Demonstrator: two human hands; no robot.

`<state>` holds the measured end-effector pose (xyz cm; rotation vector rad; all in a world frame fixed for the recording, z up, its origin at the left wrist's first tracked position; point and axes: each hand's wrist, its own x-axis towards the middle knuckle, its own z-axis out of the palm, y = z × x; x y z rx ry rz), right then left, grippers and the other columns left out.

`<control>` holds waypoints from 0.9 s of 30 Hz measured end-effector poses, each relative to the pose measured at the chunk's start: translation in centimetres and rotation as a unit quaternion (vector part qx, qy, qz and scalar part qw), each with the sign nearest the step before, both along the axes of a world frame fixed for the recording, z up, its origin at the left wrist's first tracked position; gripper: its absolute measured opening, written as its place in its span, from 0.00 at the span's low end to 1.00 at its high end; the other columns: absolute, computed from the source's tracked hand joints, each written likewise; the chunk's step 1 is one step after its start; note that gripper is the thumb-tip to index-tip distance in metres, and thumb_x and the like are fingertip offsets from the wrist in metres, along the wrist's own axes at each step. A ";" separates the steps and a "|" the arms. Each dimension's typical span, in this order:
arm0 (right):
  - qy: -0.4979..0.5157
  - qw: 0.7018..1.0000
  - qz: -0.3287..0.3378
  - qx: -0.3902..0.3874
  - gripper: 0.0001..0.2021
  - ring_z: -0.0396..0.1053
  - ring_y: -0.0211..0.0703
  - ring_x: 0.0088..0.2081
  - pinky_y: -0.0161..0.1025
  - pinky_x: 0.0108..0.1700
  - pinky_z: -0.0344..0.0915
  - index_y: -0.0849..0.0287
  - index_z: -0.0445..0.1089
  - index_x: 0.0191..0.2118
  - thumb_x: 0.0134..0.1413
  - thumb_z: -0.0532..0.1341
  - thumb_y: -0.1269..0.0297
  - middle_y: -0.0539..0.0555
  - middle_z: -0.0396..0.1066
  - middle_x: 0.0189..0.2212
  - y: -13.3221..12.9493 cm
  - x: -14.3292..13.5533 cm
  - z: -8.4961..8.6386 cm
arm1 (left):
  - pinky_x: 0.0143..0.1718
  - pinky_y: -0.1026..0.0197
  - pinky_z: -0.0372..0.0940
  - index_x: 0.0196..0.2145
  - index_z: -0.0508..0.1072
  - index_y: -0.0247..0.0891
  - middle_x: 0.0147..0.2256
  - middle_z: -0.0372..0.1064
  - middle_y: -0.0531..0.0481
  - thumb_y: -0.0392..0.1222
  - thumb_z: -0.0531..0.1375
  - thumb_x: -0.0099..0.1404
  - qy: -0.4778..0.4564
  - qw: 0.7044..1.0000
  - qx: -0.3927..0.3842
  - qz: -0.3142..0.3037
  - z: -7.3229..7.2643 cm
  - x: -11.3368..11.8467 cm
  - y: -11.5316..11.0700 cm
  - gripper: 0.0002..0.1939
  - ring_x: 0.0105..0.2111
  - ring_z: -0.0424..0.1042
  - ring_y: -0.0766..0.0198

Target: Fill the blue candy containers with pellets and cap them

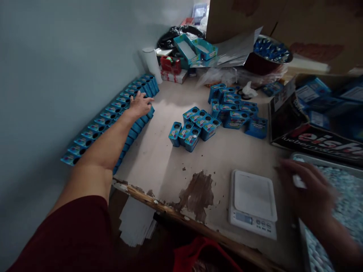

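My left hand (141, 104) reaches out over the long rows of small blue boxes (106, 121) along the wall, fingers spread, resting on or just above the boxes near the far end. At the right, my right hand (307, 189) is smeared by motion between the white scale (253, 202) and the tray of pale blue pieces (347, 196). Something whitish shows beside its fingers, too blurred to name. In the middle of the table stands a small group of blue boxes (192, 132) with round dark openings on top.
More blue boxes (232, 107) stand farther back. An open carton (312, 141) of blue packs is at the right. Behind are a bowl (262, 64) of blue wrappers, a red tape dispenser (170, 65) and a white roll (152, 65). The wooden table edge (181, 215) is chipped.
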<state>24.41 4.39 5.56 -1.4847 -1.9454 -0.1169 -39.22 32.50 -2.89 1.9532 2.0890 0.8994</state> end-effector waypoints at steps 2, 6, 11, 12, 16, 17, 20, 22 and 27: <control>-0.002 0.990 0.126 -0.063 0.12 0.86 0.58 0.40 0.54 0.41 0.79 0.41 0.83 0.56 0.77 0.62 0.54 0.63 0.86 0.43 3.1 -5.3 -0.2 | 0.78 0.15 0.29 0.49 0.84 0.41 0.57 0.78 0.48 0.34 0.75 0.65 -0.007 1.000 0.017 -0.001 0.1 -0.1 -0.1 0.15 0.72 0.55 0.51; -0.158 0.940 0.204 -0.221 0.24 0.85 0.60 0.46 0.50 0.42 0.72 0.50 0.75 0.73 0.80 0.55 0.64 0.65 0.85 0.57 8.8 -15.6 0.4 | 0.76 0.10 0.31 0.62 0.80 0.38 0.63 0.77 0.43 0.35 0.79 0.61 -0.013 0.999 0.032 0.005 0.3 0.0 -0.1 0.32 0.75 0.56 0.44; -0.269 0.901 0.178 -0.289 0.25 0.83 0.61 0.48 0.46 0.41 0.64 0.52 0.78 0.70 0.78 0.54 0.72 0.65 0.86 0.53 12.7 -20.7 0.7 | 0.76 0.10 0.29 0.53 0.82 0.35 0.62 0.78 0.43 0.39 0.83 0.59 -0.032 0.999 0.028 0.012 0.1 0.1 0.1 0.27 0.75 0.56 0.43; -0.273 0.899 0.175 -0.296 0.22 0.83 0.61 0.48 0.46 0.41 0.63 0.53 0.80 0.68 0.78 0.56 0.69 0.66 0.86 0.52 12.9 -21.0 0.8 | 0.77 0.11 0.28 0.52 0.82 0.35 0.61 0.78 0.43 0.40 0.83 0.59 -0.036 0.999 0.028 0.015 0.1 0.1 0.1 0.26 0.75 0.56 0.44; -0.235 0.897 0.201 -0.315 0.11 0.82 0.58 0.48 0.44 0.41 0.60 0.52 0.88 0.52 0.76 0.67 0.59 0.62 0.87 0.47 12.7 -20.8 1.4 | 0.78 0.15 0.29 0.48 0.81 0.39 0.55 0.79 0.46 0.41 0.82 0.61 -0.040 0.998 0.033 0.019 0.9 0.6 -0.6 0.21 0.73 0.58 0.47; -0.210 0.901 0.206 -0.317 0.09 0.81 0.57 0.47 0.43 0.41 0.59 0.51 0.89 0.49 0.74 0.69 0.59 0.59 0.87 0.44 12.3 -20.4 1.6 | 0.79 0.16 0.31 0.48 0.81 0.40 0.54 0.79 0.47 0.42 0.81 0.61 -0.040 0.998 0.033 0.019 1.2 0.9 -1.0 0.20 0.72 0.59 0.47; -0.116 0.920 0.184 -0.326 0.06 0.78 0.50 0.40 0.41 0.40 0.57 0.49 0.90 0.46 0.71 0.72 0.60 0.52 0.83 0.31 10.1 -17.9 2.5 | 0.79 0.17 0.33 0.47 0.81 0.40 0.56 0.80 0.46 0.56 0.79 0.62 -0.042 0.999 0.024 0.012 2.7 2.2 -2.6 0.24 0.70 0.61 0.46; -0.056 0.929 0.158 -0.329 0.06 0.75 0.47 0.35 0.40 0.39 0.56 0.50 0.90 0.46 0.70 0.73 0.61 0.50 0.79 0.26 7.9 -15.1 3.5 | 0.77 0.13 0.35 0.50 0.81 0.38 0.63 0.79 0.41 0.70 0.75 0.61 -0.033 0.999 -0.003 0.003 3.8 2.8 -3.9 0.34 0.71 0.61 0.39; 0.023 0.946 0.046 -0.318 0.07 0.71 0.43 0.31 0.40 0.38 0.54 0.53 0.90 0.44 0.69 0.72 0.60 0.50 0.76 0.24 0.0 -6.1 5.9 | 0.79 0.17 0.37 0.82 0.55 0.64 0.86 0.44 0.65 0.93 0.53 0.56 0.087 0.988 -0.128 -0.021 5.6 2.0 -4.5 0.64 0.83 0.45 0.27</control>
